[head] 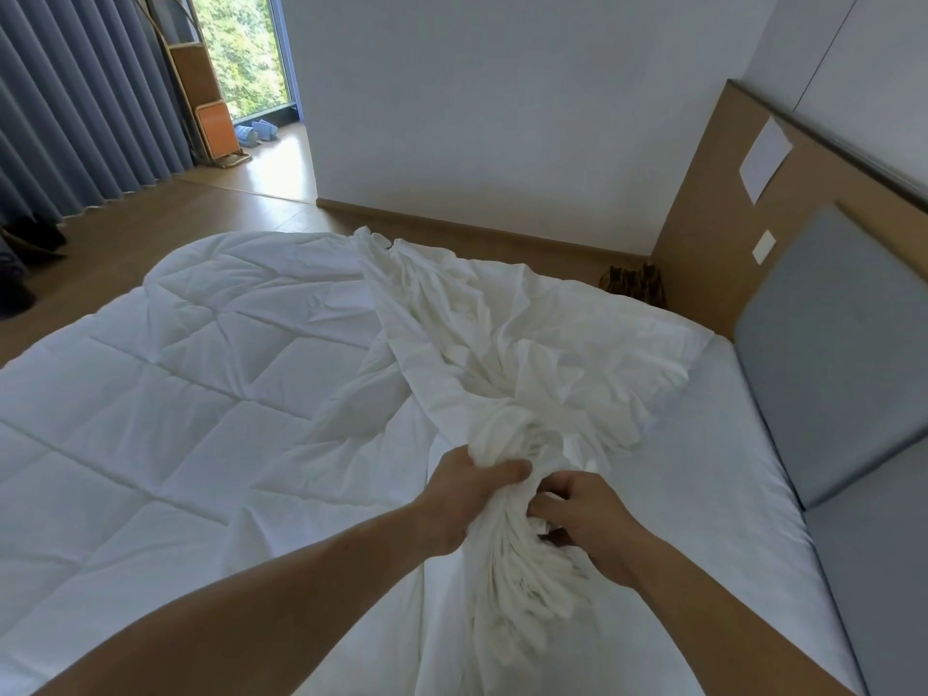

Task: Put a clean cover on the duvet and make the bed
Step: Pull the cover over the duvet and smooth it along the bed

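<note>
A white quilted duvet lies spread over the bed and fills the left and middle of the view. On top of it a crumpled cream-white cover trails from the bed's far side toward me. The cover's near end is bunched into a thick gathered roll in front of me. My left hand grips this bunch from the left. From the right, my right hand pinches its folds with curled fingers.
The mattress sheet shows bare along the right, beside a grey padded headboard and a wooden wall panel. Wooden floor, grey curtains and a folded chair by the window lie beyond the bed.
</note>
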A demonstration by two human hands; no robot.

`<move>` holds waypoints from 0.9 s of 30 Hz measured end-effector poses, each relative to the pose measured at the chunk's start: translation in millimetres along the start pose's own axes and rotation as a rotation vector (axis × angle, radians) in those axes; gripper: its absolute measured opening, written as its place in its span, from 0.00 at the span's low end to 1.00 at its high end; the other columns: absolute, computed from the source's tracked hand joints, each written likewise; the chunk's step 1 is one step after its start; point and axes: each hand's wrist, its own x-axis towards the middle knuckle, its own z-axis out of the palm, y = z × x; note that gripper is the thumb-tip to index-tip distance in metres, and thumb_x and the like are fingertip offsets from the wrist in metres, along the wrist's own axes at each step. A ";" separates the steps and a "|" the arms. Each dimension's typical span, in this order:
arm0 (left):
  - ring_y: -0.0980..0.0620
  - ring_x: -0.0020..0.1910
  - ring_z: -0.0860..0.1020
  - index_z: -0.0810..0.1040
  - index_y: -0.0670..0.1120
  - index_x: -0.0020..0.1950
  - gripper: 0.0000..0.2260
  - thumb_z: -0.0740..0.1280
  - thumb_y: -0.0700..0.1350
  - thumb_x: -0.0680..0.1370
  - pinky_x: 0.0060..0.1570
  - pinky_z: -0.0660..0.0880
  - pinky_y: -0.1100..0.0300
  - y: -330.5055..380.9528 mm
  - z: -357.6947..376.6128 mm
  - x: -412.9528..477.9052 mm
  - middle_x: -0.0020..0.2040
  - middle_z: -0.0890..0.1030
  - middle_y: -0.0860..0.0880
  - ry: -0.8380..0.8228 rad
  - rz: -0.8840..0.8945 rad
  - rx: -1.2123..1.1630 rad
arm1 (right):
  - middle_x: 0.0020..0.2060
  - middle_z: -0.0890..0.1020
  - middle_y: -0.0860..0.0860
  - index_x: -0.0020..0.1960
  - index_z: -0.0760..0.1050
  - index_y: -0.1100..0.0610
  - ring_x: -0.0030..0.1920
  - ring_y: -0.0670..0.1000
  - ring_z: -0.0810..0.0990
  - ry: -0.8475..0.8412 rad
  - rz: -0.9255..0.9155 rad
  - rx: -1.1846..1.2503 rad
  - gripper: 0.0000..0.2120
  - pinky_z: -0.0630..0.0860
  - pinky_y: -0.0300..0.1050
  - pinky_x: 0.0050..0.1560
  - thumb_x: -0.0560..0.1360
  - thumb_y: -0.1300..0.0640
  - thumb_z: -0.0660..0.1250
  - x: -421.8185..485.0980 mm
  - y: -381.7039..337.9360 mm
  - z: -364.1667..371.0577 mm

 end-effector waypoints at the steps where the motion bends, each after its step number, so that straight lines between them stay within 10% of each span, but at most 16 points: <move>1: 0.43 0.52 0.84 0.82 0.42 0.58 0.21 0.80 0.44 0.68 0.56 0.80 0.44 -0.1 2.1 -0.5 0.52 0.85 0.43 -0.018 0.007 0.009 | 0.37 0.84 0.58 0.45 0.83 0.65 0.36 0.51 0.81 0.023 -0.007 -0.017 0.04 0.78 0.42 0.38 0.74 0.64 0.71 -1.3 0.0 2.0; 15: 0.43 0.50 0.84 0.82 0.41 0.55 0.17 0.74 0.36 0.67 0.53 0.81 0.43 -7.4 -3.7 4.7 0.51 0.85 0.43 0.163 0.014 0.053 | 0.27 0.79 0.49 0.38 0.79 0.60 0.23 0.43 0.75 0.380 -0.156 -0.127 0.06 0.73 0.39 0.23 0.72 0.63 0.73 -6.0 20.0 13.1; 27: 0.46 0.51 0.80 0.76 0.42 0.59 0.18 0.73 0.42 0.71 0.56 0.79 0.47 2.5 -16.5 15.1 0.52 0.81 0.47 0.327 0.094 0.391 | 0.31 0.80 0.55 0.41 0.80 0.67 0.33 0.52 0.76 0.565 -0.203 -0.018 0.04 0.76 0.48 0.34 0.72 0.66 0.73 -0.6 18.5 -13.5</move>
